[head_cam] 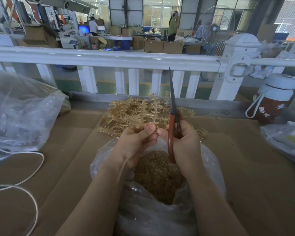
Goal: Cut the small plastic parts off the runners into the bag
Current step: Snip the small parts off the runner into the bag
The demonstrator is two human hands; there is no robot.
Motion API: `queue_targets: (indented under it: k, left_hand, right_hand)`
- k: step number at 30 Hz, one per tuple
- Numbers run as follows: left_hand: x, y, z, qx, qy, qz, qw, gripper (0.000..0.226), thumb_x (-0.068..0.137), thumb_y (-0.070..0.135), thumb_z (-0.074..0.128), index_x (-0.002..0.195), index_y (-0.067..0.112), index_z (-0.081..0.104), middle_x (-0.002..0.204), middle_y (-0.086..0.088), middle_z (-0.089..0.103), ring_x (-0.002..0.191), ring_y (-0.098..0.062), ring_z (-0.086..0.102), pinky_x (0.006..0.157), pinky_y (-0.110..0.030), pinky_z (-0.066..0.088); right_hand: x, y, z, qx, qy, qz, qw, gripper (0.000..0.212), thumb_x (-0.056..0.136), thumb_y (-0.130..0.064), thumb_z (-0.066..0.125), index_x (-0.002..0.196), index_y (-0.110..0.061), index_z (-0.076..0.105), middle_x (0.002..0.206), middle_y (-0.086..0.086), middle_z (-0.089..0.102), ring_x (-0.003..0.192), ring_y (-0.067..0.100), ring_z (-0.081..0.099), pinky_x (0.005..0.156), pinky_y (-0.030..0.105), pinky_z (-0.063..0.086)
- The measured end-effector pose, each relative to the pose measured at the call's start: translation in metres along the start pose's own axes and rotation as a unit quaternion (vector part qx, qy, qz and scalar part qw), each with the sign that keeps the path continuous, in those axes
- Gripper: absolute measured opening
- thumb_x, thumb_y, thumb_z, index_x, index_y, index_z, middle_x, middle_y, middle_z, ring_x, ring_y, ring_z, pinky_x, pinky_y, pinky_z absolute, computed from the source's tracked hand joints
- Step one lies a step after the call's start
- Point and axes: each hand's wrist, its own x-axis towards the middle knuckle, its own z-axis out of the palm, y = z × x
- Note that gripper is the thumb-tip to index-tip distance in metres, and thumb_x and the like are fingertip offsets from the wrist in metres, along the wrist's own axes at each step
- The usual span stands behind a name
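A tan plastic runner (pixel 156 109) with small parts still on its branches stands upright above the clear bag (pixel 209 160), pinched at its lower end by the curled fingers of the left hand (pixel 136 143). Just beside it, the right hand (pixel 182 142) is wrapped around the red handles of a pair of scissors (pixel 173 116), whose closed dark blades point straight up past the runner. Both hands are held over the mouth of the bag, which lies open on the cardboard-covered table (pixel 245 167) and holds a heap of loose cut parts (pixel 158 174). Behind the hands, a pile of uncut runners (pixel 126 114) rests on the cardboard. To the left lie a large crumpled plastic bag (pixel 20 113) and a white cord (pixel 31 167); to the right stands a bottle (pixel 274 99) with a white cap. A white railing (pixel 109 58) runs across behind the table.
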Motion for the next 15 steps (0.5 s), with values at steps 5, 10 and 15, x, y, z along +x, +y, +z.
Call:
queue_targets:
  k: [5,10,15]
  left_hand:
    - [0.0017,0.0031,-0.0018,-0.068,0.049,0.068,0.994,0.026,0.067,0.010,0.077,0.092,0.003,0.074,0.076,-0.004,0.073,0.068,-0.012,0.071,0.067,-0.023,0.059]
    - [0.0015,0.0060,0.0002,-0.085,0.071,0.108,0.988,0.030,0.068,0.011,0.077,0.097,0.004,0.072,0.078,-0.005,0.073,0.070,-0.012,0.070,0.069,-0.021,0.059]
    - [0.0004,0.0078,-0.0002,-0.091,0.059,0.125,0.986,0.025,0.071,0.009,0.074,0.095,0.006,0.072,0.075,-0.004,0.073,0.071,-0.012,0.071,0.069,-0.021,0.059]
  right_hand:
    - [-0.0015,-0.0016,-0.0024,-0.064,-0.023,0.025,0.997,0.045,0.063,-0.066,0.079,0.086,-0.031,0.064,0.075,-0.017,0.067,0.072,0.001,0.064,0.069,0.023,0.048]
    - [-0.0054,-0.0069,-0.0027,-0.204,-0.068,0.038,0.976,0.076,0.049,-0.090,0.062,0.100,-0.035,0.055,0.091,-0.019,0.066,0.081,-0.003,0.062,0.072,0.025,0.050]
    - [-0.0076,-0.0062,-0.0077,-0.288,-0.073,0.003,0.955,0.078,0.052,-0.094,0.053,0.103,-0.034,0.052,0.093,-0.020,0.060,0.085,-0.003,0.058,0.069,0.024,0.045]
